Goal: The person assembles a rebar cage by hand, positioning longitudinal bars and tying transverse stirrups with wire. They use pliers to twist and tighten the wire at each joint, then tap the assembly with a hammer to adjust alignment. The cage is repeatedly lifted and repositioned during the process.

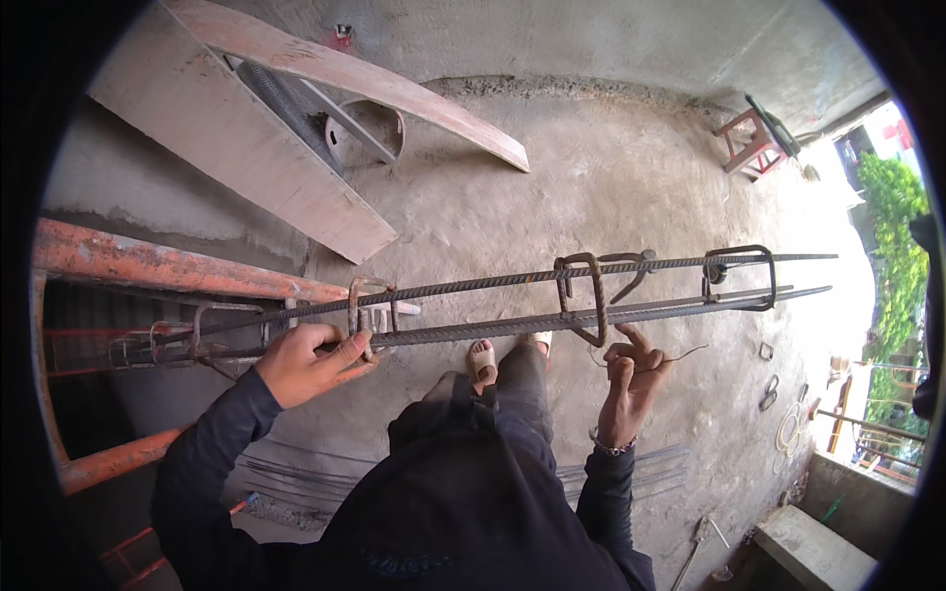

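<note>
A rebar cage (473,333) of long ribbed bars with square stirrups spans the view from left to right at waist height. My left hand (313,366) is closed on its lower bars, the thumb against a rusty stirrup (353,305). Just below another stirrup (599,300), my right hand (636,379) pinches a thin tie wire (690,355) whose ends stick out on both sides of the fingers. A curved dark metal tool (629,284) rests at the upper bar beside that stirrup; its kind is unclear. One more stirrup (772,281) sits near the right end.
An orange metal frame (177,271) supports the cage's left end. Long boards (266,167) lean at the upper left. Loose rods (305,478) lie on the floor behind my legs. A red stool (751,143) stands far right, with small wire loops (769,392) on the floor.
</note>
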`<state>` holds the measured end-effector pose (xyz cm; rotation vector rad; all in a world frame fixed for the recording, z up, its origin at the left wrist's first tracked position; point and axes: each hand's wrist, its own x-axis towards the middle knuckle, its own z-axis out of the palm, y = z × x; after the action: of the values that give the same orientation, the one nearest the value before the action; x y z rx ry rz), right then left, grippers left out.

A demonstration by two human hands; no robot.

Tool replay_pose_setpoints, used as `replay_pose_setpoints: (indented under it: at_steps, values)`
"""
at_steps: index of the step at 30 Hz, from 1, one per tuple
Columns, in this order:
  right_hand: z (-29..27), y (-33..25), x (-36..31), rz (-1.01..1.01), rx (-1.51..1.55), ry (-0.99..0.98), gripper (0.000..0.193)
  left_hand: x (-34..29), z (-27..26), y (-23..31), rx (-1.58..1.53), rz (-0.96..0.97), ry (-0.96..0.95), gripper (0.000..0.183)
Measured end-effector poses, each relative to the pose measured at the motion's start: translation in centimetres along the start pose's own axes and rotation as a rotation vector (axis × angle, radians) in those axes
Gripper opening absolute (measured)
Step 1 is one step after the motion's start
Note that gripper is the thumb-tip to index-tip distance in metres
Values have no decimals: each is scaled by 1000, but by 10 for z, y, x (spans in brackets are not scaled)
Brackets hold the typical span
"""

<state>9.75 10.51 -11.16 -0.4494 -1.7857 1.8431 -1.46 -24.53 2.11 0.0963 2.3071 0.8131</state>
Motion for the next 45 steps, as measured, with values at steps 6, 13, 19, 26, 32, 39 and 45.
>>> replay_pose_setpoints:
  at_steps: [6,13,19,26,32,39,45]
  values:
    - [9,-22,17,239,111,-86,34,-6,4,0,217,-33,103,62]
    - [20,-28,20,300,196,-55,32,-5,9,-10,143,111,173,59]
    - [20,-27,21,302,229,-22,31,-7,7,-3,228,149,170,50]
    - [13,-35,23,293,54,-85,37,-5,13,-19,144,124,239,62]
    - [-23,-55,4,129,-148,115,34,-5,21,-18,231,154,244,54]
    - [-25,-74,-52,3,-17,160,32,-18,71,15,2,692,817,33]
    - [-7,-72,-68,248,-145,-406,20,19,142,75,-349,969,66,56]
